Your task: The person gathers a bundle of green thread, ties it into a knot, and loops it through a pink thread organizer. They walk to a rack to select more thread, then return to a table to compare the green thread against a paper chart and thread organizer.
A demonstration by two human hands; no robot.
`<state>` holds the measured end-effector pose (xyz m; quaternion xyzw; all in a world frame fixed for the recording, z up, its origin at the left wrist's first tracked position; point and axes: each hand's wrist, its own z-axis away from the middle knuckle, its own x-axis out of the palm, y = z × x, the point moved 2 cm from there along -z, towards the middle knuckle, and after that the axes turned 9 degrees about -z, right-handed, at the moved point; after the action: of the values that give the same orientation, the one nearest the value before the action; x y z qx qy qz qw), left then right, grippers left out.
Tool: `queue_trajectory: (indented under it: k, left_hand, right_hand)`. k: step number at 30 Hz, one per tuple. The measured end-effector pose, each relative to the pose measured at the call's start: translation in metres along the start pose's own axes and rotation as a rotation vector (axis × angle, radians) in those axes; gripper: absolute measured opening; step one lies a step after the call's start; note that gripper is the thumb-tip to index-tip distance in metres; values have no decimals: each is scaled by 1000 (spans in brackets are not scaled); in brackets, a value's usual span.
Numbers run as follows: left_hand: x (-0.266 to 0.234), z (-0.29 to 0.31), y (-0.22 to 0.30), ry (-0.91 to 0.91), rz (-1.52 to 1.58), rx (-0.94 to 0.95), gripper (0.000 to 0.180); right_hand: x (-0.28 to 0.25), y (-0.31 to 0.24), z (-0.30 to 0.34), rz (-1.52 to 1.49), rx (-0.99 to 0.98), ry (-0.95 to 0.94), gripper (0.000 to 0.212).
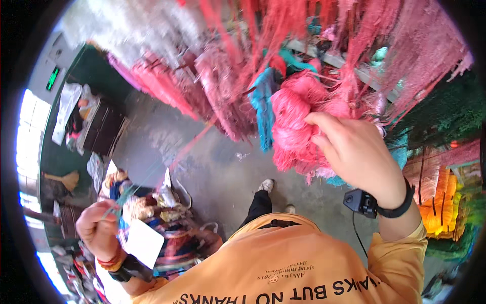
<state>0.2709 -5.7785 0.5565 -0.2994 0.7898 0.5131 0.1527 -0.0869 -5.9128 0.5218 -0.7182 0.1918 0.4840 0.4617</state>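
My left hand (98, 228), at the lower left, is closed in a pinch on thin teal thread (121, 200); some loose strands trail up and away from it. A white card (145, 243) is right beside that wrist; whether my fingers hold it too cannot be made out. On the right, my right hand (349, 147) has its thumb and fingers on a bulky pink yarn skein (291, 114), closed on its side. The other fingertips are hidden behind the hand. Just left of the pink skein hangs a blue yarn bundle (263, 109).
Red and pink yarn hanks (283, 25) hang from a rail (334, 60) ahead, with white yarn (136, 30) at the far left. Orange and yellow hanks (440, 207) hang at the right. Piled yarn (172, 228) lies low left. A dark cabinet (104, 126) and broom (63, 179) stand beyond.
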Motion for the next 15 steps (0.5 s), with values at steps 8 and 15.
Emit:
queue_trajectory:
  k: [8, 15]
  left_hand:
    - [-115, 98, -82, 624, 430, -464, 12]
    - [-94, 147, -136, 457, 421, -768, 11]
  right_hand:
    - [67, -44, 25, -116, -277, -66, 19]
    - [164, -96, 1, -188, -320, -563, 20]
